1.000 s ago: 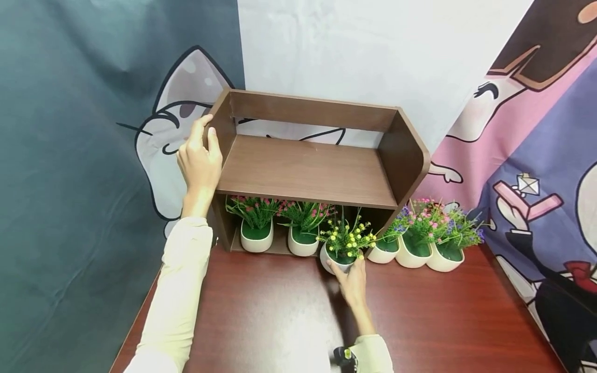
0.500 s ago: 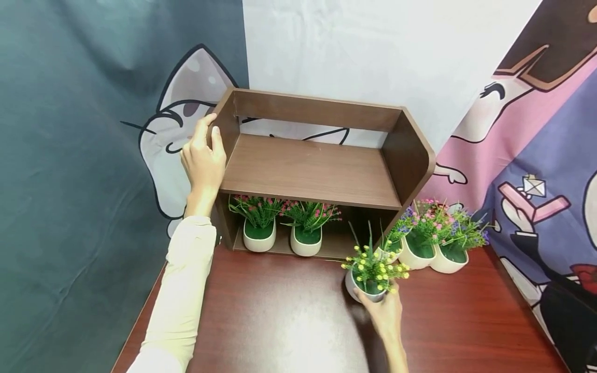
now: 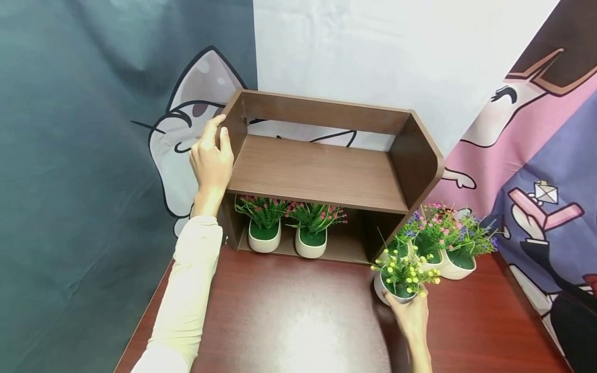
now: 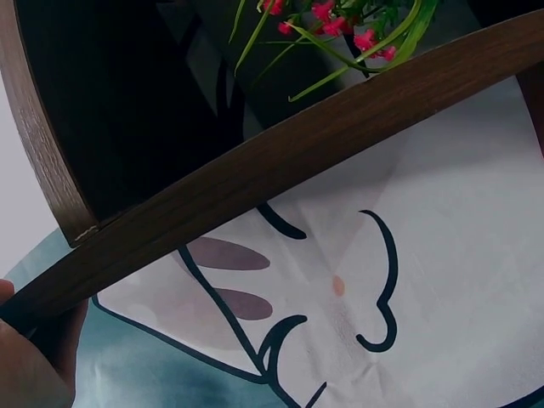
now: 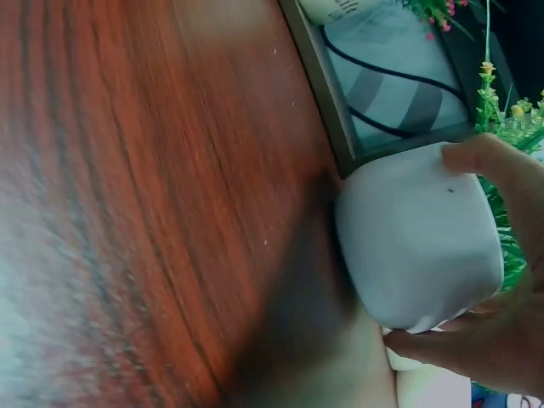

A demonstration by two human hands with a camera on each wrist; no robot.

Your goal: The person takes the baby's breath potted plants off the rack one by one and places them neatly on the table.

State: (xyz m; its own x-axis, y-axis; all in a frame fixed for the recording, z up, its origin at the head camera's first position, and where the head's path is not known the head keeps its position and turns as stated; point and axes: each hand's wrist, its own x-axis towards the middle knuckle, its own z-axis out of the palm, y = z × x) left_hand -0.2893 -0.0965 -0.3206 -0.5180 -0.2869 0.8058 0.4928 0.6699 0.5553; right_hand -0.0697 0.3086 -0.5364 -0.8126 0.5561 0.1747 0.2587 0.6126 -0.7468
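Observation:
In the head view my right hand grips a white pot of artificial yellow flowers in front of the shelf's lower right corner. Thumb and fingers hold the sides of the white pot in the right wrist view, where it tilts close over the tabletop. My left hand holds the left side panel of the brown shelf, thumb on the inner face. Its panel edge runs between thumb and fingers in the left wrist view. Two pink-flowered potted plants stand in the lower compartment.
Right of the shelf, several potted plants with purple and pink flowers stand in a row, partly hidden behind the held one. A cartoon-printed cloth backdrop hangs behind the glossy red-brown table.
My right hand has carried the yellow-flowered pot out from the shelf's lower compartment front and rightward, to before the row of plants. The left hand stays on the side panel.

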